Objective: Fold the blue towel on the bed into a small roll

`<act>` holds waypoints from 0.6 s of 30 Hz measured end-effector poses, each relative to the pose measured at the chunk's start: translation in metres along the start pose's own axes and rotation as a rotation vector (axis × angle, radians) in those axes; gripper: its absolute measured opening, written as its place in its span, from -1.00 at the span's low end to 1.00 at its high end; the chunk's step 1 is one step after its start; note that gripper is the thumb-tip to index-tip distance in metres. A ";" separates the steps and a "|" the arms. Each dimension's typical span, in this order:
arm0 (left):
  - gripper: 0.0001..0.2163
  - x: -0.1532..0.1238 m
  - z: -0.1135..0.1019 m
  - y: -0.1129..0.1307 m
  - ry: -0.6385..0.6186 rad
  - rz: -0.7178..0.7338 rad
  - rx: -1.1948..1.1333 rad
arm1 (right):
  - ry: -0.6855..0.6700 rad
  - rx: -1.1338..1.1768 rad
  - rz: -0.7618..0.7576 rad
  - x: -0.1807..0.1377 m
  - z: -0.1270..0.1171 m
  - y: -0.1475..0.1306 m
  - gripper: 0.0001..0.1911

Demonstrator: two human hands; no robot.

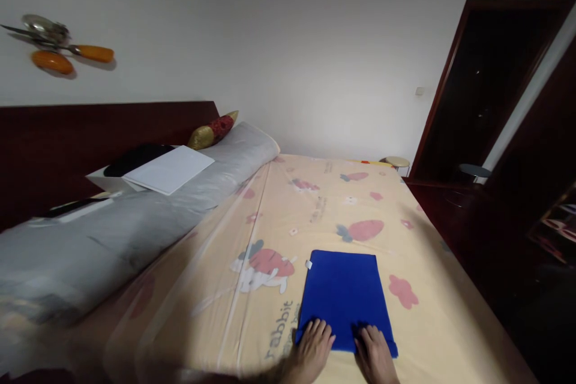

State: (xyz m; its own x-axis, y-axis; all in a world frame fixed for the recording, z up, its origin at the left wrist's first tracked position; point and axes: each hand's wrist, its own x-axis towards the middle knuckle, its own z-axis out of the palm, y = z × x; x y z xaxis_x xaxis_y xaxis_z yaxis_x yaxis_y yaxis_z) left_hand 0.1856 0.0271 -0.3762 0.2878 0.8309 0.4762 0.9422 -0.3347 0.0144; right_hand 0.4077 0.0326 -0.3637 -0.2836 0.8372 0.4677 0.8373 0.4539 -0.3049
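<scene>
My left hand (312,345) flat, fingers spread, on the near edge of a folded royal-blue cloth rectangle (344,297), my right hand (374,354) flat beside it, gripping nothing, cream cartoon-printed bedsheet (315,216) beneath

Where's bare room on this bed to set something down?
Bare cream carrot-print bedsheet lies beyond the blue folded cloth and either side of it: left up to the grey rolled quilt, right to the bed's edge. Crowded: the cloth's near edge, under left hand and right hand.

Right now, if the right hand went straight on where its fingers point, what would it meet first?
The blue cloth: the right hand has its fingertips on the near edge; beyond, apparently only bedsheet.
</scene>
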 end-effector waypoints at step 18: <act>-0.43 0.023 -0.029 0.011 -0.181 0.228 -0.201 | -0.061 0.019 -0.139 0.001 0.012 -0.016 -0.54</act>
State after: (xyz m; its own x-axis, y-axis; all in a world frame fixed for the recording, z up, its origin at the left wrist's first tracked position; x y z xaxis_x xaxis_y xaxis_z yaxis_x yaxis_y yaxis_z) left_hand 0.1976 0.0292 -0.3396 0.5292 0.7843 0.3236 0.8031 -0.5861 0.1073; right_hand 0.3884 0.0300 -0.3684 -0.4249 0.7825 0.4551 0.7791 0.5721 -0.2564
